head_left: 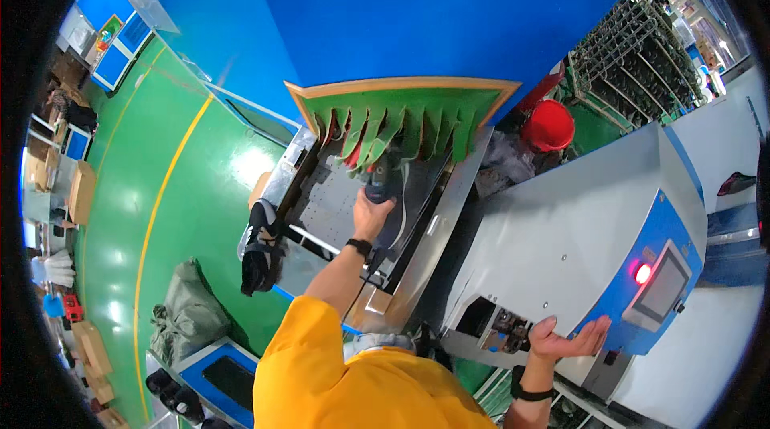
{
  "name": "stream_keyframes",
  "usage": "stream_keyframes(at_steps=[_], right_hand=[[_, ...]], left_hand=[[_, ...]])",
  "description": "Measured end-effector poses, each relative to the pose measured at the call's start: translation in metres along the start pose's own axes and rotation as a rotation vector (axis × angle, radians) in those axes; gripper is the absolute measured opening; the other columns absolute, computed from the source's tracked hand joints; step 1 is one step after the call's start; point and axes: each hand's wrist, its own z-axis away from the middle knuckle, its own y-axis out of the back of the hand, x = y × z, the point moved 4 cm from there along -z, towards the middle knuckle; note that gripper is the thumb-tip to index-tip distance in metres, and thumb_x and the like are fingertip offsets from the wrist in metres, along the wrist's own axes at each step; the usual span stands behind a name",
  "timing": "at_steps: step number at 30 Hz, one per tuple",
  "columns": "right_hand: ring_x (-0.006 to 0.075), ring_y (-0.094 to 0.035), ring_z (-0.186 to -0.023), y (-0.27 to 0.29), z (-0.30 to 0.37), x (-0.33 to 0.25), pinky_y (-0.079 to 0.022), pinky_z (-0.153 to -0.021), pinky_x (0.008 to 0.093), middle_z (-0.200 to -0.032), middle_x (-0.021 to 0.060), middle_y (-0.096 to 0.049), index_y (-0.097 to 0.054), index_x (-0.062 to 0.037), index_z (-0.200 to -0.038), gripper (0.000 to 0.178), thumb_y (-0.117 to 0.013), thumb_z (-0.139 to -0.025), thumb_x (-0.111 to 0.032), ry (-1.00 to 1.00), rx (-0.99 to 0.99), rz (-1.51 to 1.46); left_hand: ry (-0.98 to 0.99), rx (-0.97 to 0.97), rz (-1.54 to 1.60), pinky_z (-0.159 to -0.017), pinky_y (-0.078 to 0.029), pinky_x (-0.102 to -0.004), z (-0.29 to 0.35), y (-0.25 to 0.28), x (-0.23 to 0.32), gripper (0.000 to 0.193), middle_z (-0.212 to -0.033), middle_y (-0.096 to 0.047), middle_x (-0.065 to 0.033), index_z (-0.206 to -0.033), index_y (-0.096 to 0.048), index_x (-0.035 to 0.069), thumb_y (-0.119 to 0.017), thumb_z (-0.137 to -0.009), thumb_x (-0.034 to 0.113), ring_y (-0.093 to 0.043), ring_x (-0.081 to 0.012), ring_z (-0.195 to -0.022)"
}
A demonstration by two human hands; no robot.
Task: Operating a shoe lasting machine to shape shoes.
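My left hand (371,215) reaches forward and is closed around the near end of a dark shoe (380,186). The shoe's far part is hidden under the green strip curtain (370,140) across the opening of the blue machine (417,20). Below them lies a grey perforated plate (321,203). Off to the right, my right hand (565,339) is raised with its palm turned up and fingers stretched out, holding nothing. It is near the control panel (661,285) of a white and blue machine, beside a lit red button (642,273).
Black-and-white shoes (261,248) rest at the left edge of the plate's frame. A grey sack (192,313) sits on the green floor. A red bucket (549,126) and a metal rack (630,56) stand at the back right. A metal rail (433,248) runs right of the plate.
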Motion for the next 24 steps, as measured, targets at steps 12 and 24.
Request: stream_keyframes(at_steps=[12,24], right_hand=[[0.0394,-0.049,-0.132,0.047,-0.019,-0.006,-0.031,-0.113,0.052,-0.142,0.0221,-0.053,-0.05,0.0073,-0.137,0.063,-0.063,-0.093,-0.035,-0.182,-0.135,-0.438],[0.0266,-0.046,-0.138,0.126,0.021,-0.011,-0.035,-0.115,0.0405,-0.152,0.0154,-0.045,-0.021,-0.0048,-0.159,0.129,-0.099,-0.06,-0.034,-0.729,-0.533,-2.279]], left_hand=[[-0.411,-0.258,0.267,-0.1,-0.049,-0.0349,0.224,0.125,0.097,0.085,-0.12,-0.067,-0.0144,-0.134,-0.052,0.001,-0.091,-0.063,0.026,-0.064,-0.0243,-0.112],[-0.181,-1.029,0.735,-0.112,-0.037,-0.0382,0.425,0.077,0.106,0.103,-0.14,-0.052,-0.0106,-0.148,-0.036,-0.001,-0.094,-0.064,0.016,-0.051,-0.0191,-0.127]])
